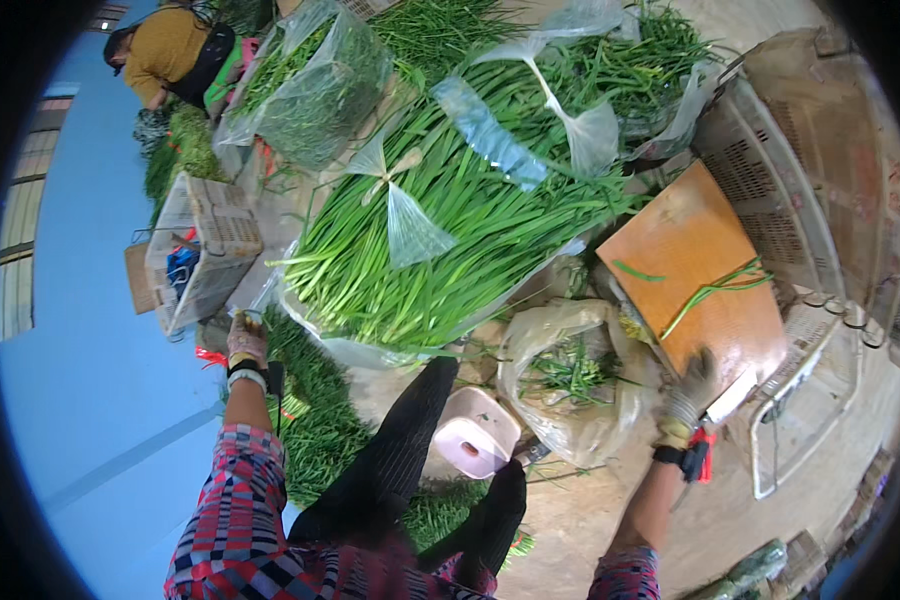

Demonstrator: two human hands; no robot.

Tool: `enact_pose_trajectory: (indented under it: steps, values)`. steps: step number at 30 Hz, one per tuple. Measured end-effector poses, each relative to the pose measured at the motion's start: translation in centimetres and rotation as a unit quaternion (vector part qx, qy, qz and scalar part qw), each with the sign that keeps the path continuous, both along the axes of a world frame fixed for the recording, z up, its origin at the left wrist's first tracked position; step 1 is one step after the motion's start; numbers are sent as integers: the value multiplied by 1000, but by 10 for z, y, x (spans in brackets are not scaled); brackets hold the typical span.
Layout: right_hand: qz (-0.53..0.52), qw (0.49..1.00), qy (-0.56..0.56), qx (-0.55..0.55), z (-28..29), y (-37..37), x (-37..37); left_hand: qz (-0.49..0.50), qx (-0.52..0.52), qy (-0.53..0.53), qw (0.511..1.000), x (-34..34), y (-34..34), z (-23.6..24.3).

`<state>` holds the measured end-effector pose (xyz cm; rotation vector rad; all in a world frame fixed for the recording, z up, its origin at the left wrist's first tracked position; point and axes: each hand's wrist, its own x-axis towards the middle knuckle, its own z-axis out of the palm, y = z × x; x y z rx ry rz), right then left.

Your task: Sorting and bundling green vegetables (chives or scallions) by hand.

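My gloved left hand [247,340] is closed at the left, beside a white crate [215,235], on something small I cannot make out. My gloved right hand [688,395] is at the near edge of an orange board [685,260]; its fingers are blurred. A knife blade [732,395] and red handle [708,458] lie beside it. A few green stalks [710,290] rest on the board. A big open plastic bag of long green leaves [390,290] fills the middle, and a translucent bag [540,420] with cut greens stands left of the board.
A pink stool [475,435] stands between my legs. Piles of greens [315,410] lie at my left. Plastic crates [770,190] and a white metal frame [810,445] are on the right. Another person [170,55] bends at the upper left near more bagged greens [320,100].
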<state>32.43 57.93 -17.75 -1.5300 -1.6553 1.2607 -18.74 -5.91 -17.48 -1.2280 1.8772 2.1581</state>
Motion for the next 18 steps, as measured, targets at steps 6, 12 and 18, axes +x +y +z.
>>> enact_pose_trajectory:
  steps: [6,12,18]
  values:
    - [250,917,-117,287,132,-47,-329,-41,119,6,992,-24,-29,-2]
    - [399,848,-274,214,144,-27,-392,-54,149,9,987,-30,13,9]
    - [493,769,-391,116,227,-4,-462,-47,-41,43,997,-35,60,46]
